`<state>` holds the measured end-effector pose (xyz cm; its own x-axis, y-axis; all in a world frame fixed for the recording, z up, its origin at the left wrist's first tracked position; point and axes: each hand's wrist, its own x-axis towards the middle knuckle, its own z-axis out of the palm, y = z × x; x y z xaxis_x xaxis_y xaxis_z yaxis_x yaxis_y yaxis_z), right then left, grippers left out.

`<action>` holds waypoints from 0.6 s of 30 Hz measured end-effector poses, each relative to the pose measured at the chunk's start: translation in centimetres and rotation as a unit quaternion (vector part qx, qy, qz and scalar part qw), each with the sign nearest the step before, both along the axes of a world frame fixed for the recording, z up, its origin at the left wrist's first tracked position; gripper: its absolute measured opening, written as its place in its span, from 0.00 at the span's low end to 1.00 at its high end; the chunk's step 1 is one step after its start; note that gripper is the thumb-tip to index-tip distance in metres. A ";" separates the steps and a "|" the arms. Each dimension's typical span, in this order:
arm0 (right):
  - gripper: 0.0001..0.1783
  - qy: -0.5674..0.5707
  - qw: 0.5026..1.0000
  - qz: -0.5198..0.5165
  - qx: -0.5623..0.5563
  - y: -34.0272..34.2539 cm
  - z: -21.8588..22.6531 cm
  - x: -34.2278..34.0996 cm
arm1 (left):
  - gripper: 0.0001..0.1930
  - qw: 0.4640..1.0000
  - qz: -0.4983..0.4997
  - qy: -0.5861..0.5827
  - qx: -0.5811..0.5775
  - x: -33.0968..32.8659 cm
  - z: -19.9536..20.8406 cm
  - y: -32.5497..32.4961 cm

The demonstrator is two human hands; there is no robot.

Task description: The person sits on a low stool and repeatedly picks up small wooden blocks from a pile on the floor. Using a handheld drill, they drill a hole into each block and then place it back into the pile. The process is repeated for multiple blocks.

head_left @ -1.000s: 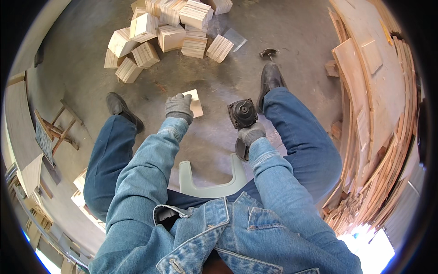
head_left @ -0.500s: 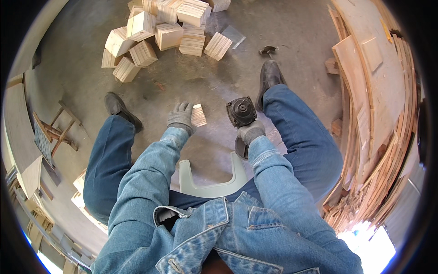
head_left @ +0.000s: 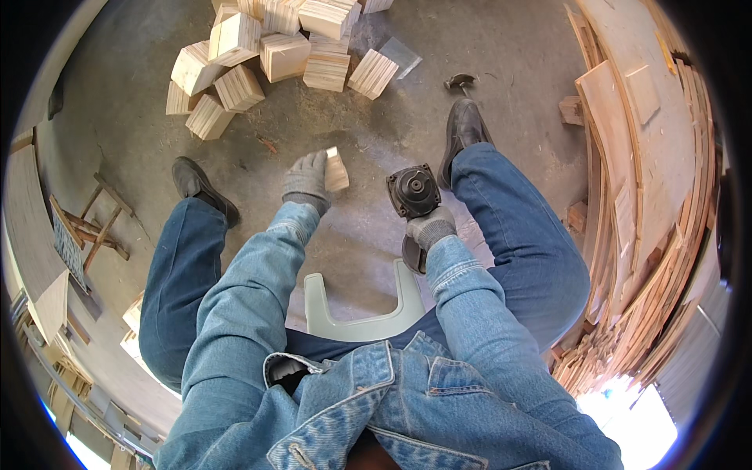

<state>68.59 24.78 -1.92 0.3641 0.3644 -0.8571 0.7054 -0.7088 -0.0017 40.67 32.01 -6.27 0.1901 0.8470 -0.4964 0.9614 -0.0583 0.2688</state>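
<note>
My left hand (head_left: 305, 182), in a grey work glove, is closed around the side of a small light-wood block (head_left: 336, 171) with layered edges. The block is held low over the concrete floor between my legs, and my fingers hide part of it. In my right hand (head_left: 431, 228), also gloved, is a dark power tool, seemingly an angle grinder (head_left: 414, 191), its round bolted head pointing up and its body partly under my sleeve. Ahead on the left, a pile of larger layered wood blocks (head_left: 283, 56) lies on the floor.
A pale plastic stool (head_left: 364, 327) is beneath me. A hammer (head_left: 460, 81) lies beyond my right shoe, and a thin clear sheet (head_left: 402, 56) beside the pile. Wood strips and boards (head_left: 666, 235) are stacked along the right. A small wooden frame (head_left: 95, 219) stands at left.
My left hand has shifted slightly forward and left with the wood block, which has tilted and shows a bright end. The right hand and its tool have hardly moved.
</note>
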 end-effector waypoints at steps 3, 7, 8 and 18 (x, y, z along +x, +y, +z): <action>0.23 0.062 0.997 -0.049 -0.004 -0.3 -0.9 0.4 | 0.47 0.997 -0.004 0.011 0.081 -0.4 -0.2 1.4; 0.23 0.185 0.951 -0.248 0.014 -0.3 -2.5 0.5 | 0.46 1.000 0.001 -0.002 0.017 0.2 -0.5 -0.1; 0.24 0.197 0.938 -0.284 0.018 -0.3 -2.4 0.5 | 0.45 1.000 0.000 -0.015 0.009 0.5 -0.5 -1.0; 0.24 0.069 0.997 -0.009 -0.020 0.7 1.6 -0.6 | 0.39 0.993 -0.092 0.048 -0.064 2.4 0.3 -3.6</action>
